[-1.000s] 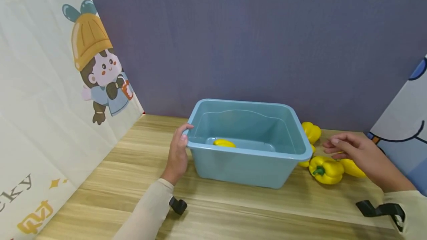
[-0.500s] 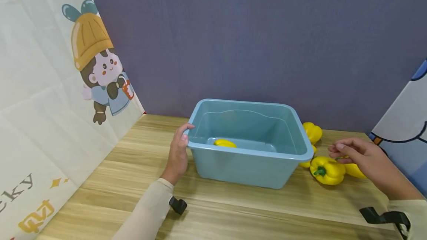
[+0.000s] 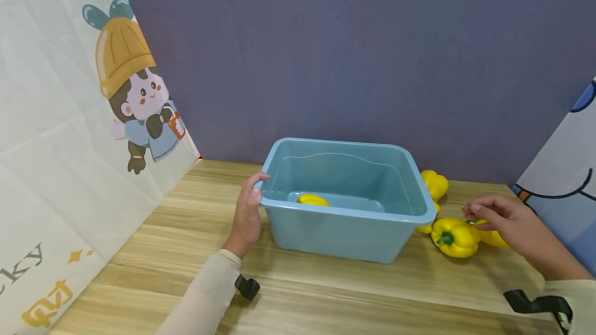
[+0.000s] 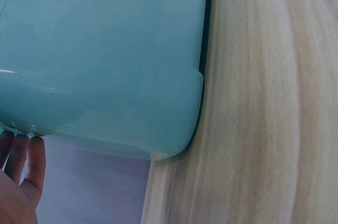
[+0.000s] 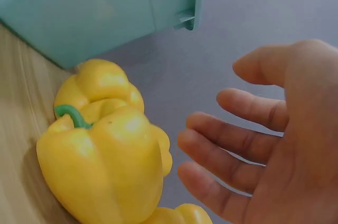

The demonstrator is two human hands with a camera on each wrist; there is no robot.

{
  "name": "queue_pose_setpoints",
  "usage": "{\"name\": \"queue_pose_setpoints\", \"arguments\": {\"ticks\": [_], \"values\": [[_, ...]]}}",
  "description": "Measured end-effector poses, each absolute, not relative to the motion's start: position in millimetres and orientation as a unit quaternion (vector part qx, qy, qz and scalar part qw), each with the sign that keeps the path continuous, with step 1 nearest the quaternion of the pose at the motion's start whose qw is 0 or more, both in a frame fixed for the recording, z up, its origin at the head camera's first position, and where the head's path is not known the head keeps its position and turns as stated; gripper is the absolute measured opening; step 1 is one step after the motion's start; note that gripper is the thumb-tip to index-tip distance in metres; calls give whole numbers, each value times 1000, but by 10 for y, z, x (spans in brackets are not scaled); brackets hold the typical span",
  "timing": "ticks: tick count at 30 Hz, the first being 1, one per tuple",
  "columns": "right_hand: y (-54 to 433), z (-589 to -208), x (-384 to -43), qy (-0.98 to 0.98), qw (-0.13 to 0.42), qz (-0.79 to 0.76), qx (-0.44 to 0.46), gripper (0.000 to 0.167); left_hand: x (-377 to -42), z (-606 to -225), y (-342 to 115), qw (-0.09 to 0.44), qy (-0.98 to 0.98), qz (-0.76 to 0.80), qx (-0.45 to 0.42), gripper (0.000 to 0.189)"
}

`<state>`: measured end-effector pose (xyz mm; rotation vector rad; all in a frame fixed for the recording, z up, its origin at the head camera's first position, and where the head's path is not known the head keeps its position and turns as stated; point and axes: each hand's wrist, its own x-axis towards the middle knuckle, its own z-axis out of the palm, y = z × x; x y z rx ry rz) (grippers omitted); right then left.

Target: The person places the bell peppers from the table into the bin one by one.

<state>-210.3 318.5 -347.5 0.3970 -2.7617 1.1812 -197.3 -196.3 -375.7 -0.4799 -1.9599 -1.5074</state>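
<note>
My left hand (image 3: 247,213) grips the left rim of a light blue plastic bin (image 3: 335,235); in the left wrist view its fingers (image 4: 35,166) touch the edge. Inside the bin lies a yellow item (image 3: 313,200), partly hidden by the front wall. My right hand (image 3: 509,224) hovers above yellow bell peppers right of the bin. A pepper with a green stem (image 3: 455,238) lies nearest the front, and another (image 3: 494,239) is partly covered by that hand. In the right wrist view the right hand (image 5: 280,134) has loosely bent fingers, apart from the large pepper (image 5: 105,166).
Another yellow pepper (image 3: 435,185) lies behind, close to the bin's right side. The wooden table (image 3: 153,268) runs back to a dark grey-blue panel (image 3: 349,56). A white printed sheet (image 3: 51,118) stands on the left, with another printed surface (image 3: 559,190) on the right.
My right hand has shifted slightly right and downward over the peppers, mostly in the first half second. The left hand, the bin and the peppers stay as they were.
</note>
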Motion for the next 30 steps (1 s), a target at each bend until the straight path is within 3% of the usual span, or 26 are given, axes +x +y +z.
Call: {"name": "queue_pose_setpoints", "arguments": {"ticks": [10,19,25,30], "values": [[3160,-3431,-2093,-962,25,250,111,52,-1960,-3743,-1974,306,-735,-576,-184,44],[3148,-3449,-2112,-961,-45,248,112,65,-1967,-3750,-1987,311,-735,-575,-180,44],[3159,-3471,-2080,-962,-35,243,122,62,-1967,-3752,-1981,309,-735,-576,-181,45],[3214,-3462,-2083,-960,-41,242,133,49,-1970,-3744,-1986,313,-733,-577,-181,44]]}}
